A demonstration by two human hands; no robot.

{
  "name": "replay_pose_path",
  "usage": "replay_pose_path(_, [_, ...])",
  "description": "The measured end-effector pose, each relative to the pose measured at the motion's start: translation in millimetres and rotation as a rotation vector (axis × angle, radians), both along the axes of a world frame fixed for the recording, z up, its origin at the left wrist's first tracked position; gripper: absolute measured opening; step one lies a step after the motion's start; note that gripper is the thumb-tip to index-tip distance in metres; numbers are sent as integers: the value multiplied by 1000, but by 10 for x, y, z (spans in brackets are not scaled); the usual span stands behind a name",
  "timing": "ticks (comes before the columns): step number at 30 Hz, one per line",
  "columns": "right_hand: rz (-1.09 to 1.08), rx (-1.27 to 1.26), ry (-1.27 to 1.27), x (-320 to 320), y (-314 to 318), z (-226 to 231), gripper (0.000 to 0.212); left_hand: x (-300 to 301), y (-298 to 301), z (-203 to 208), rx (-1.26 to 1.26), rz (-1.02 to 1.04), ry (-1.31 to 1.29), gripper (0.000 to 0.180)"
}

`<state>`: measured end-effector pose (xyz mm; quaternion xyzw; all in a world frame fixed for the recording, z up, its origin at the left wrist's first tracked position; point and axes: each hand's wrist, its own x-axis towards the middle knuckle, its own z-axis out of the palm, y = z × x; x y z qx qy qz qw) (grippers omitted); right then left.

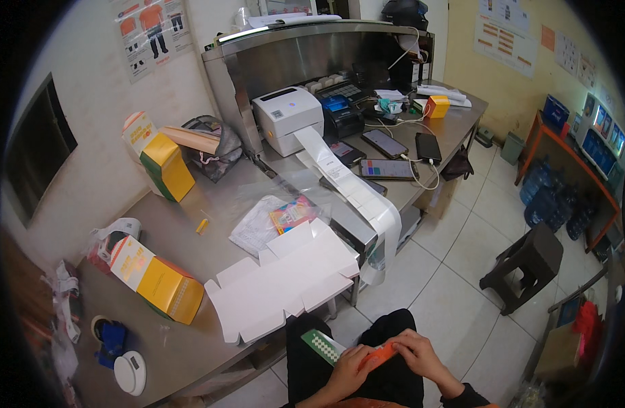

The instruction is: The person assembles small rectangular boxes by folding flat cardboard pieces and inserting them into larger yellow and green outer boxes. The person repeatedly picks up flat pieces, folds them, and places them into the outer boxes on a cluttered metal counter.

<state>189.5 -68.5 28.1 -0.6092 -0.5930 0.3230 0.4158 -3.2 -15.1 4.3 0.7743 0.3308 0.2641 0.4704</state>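
Over my lap, my left hand [350,372] and my right hand [418,352] both grip an orange cardboard piece [378,355]. The left fingers close on its near-left end, and the right thumb and fingers pinch its other end. Beside my left hand a green panel with pale dots [322,345] lies over my thigh; my hand hides whether it joins the orange piece. Ahead of my hands, an unfolded white carton [285,285] lies flat, blank side up, along the table's edge. Two folded yellow boxes with green and white panels, a nearer one [159,279] and a farther one [163,160], are on the left.
The metal table [183,238] also holds a white label printer [288,115] trailing a long label strip [353,187] over the edge. Several phones [385,144] with cables, a tape dispenser [110,342] and a round white device [130,372] lie there. A dark stool [526,265] stands right.
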Motion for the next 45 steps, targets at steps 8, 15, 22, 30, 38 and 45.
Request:
replay_pose_path(8, [-109,-347,152,-62,-82,-117,11,-7,56,-7,558,-158,-47,20])
replay_pose_path(15, [134,-303,244,-20,-101,-212,16,-30,95,-34,681,-268,-174,26])
replay_pose_path(22, [91,-468,465,-17,-135,-322,22,-55,69,-163,632,-107,-37,29])
replay_pose_path(30, [325,-297,175,92,-101,-86,17,-61,73,-296,-335,-217,-47,22])
replay_pose_path(38, [-377,180,151,-64,-62,-117,41,-138,266,-422,-1107,155,-797,23])
replay_pose_path(45, [-9,150,427,-45,-68,-227,56,-239,192,-671,-1373,-104,-995,31])
